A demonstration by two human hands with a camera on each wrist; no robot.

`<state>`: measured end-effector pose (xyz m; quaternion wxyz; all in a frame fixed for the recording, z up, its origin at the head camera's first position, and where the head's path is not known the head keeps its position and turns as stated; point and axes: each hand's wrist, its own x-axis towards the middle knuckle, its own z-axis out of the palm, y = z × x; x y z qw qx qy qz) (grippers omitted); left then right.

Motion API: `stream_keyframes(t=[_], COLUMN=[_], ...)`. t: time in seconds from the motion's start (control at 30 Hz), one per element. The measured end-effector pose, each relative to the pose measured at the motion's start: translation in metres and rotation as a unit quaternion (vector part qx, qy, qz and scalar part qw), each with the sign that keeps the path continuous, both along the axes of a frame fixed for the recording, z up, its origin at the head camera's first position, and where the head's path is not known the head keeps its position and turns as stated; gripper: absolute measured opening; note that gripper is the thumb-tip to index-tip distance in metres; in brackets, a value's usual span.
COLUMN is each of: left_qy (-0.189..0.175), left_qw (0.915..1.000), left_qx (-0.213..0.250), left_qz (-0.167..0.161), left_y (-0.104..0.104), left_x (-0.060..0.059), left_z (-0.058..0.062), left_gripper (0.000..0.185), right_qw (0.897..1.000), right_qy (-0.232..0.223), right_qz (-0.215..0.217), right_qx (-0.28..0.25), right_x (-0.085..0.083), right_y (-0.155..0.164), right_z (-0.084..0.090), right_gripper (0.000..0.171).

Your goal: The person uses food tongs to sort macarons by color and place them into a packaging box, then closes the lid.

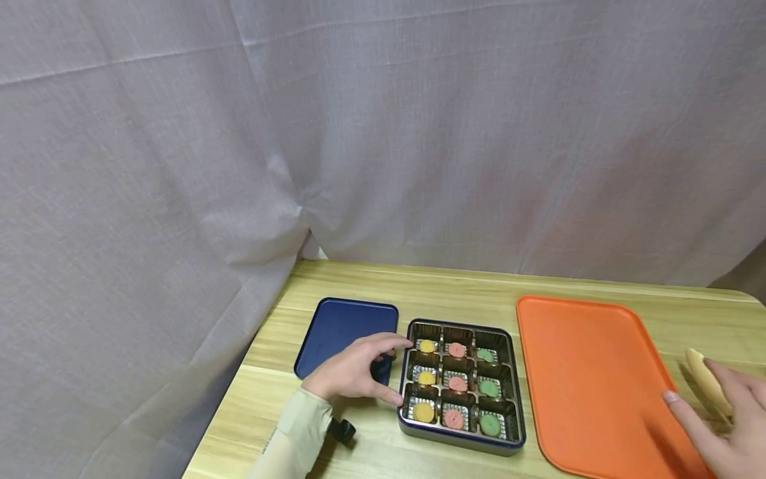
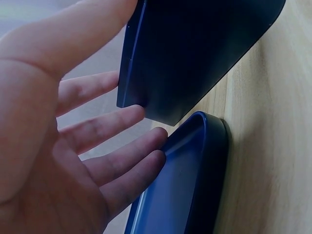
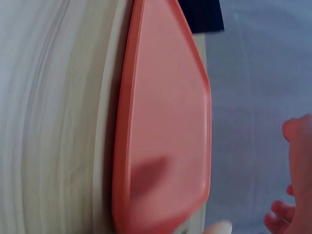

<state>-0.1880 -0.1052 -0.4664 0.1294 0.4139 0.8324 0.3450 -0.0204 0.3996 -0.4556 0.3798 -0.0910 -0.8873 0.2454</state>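
Observation:
A square dark-blue box (image 1: 451,436) holds a dark tray with compartments in rows. Small yellow discs (image 1: 424,412) fill the left column, pink discs (image 1: 454,419) the middle one and green discs (image 1: 490,425) the right one. My left hand (image 1: 359,369) rests at the box's left side, thumb and fingers spread, fingertips at its edge. At the far right is my right hand (image 1: 733,412), thumb and fingers apart over the right edge of an orange tray (image 1: 598,379). Beside its fingers lies a long pale-yellow piece (image 1: 703,379), partly covered by the hand.
A flat blue lid (image 1: 350,329) lies on the wooden table (image 1: 449,286) left of the box, partly behind the left hand. Grey curtain (image 1: 419,146) hangs along the back and left of the table. The orange tray stands close to the box's right side.

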Motion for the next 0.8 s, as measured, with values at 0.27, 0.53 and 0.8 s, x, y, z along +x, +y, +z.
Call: stream_keyframes(t=[0.27,0.53,0.8], left_qy=[0.014,0.02,0.066], left_qw=[0.9998,0.9989,0.9918], left_qx=[-0.01,0.002,0.003], left_qz=[0.006,0.042,0.11], left_y=[-0.002,-0.018,-0.044], left_x=[0.0,-0.002,-0.011], left_z=[0.003,0.007,0.01], left_gripper=[0.096,0.087,0.07], right_qw=[0.982,0.971,0.967], right_qy=[-0.143,-0.158,-0.161], right_qz=[0.092,0.155,0.176], right_qx=[0.079,0.085,0.094], right_x=[-0.005,-0.014,-0.019], right_y=[-0.028,-0.06,-0.079], right_z=[0.005,0.003,-0.002], right_gripper=[0.074,0.074,0.071])
